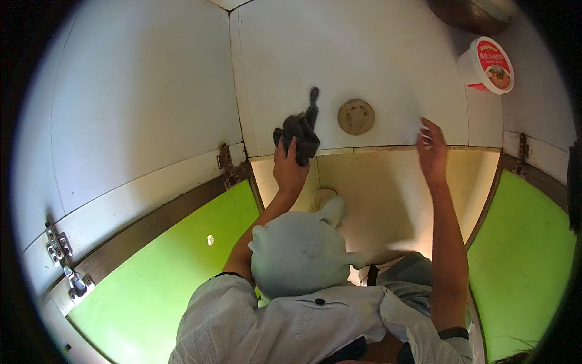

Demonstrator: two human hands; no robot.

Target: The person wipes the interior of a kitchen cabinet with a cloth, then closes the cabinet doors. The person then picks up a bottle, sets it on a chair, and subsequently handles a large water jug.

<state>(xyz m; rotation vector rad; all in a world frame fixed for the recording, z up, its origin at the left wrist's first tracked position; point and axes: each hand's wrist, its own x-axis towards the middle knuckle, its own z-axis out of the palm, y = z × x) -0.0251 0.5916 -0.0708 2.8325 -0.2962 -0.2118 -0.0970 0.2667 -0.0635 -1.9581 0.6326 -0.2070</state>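
My left hand (pixel 289 168) grips a bunched dark grey cloth (pixel 295 136) near the front edge of the white cabinet board (pixel 400 59). One twisted end of the cloth sticks out away from me. My right hand (pixel 431 150) hovers by the same edge, further right. Its fingers are loosely bent and apart, and I see nothing in them. Between the hands, closer to the cloth, a round brownish disc or patch (pixel 356 117) shows on the board; I cannot tell whether it is loose.
A white plastic tub (pixel 468 68) with a red printed lid lies tilted at the right. Behind it is a dark rounded vessel (pixel 473 16). Green cabinet doors (pixel 182 259) with metal hinges (pixel 59 248) stand at both sides. A pale, rounded plush-like thing (pixel 300 255) is before my chest.
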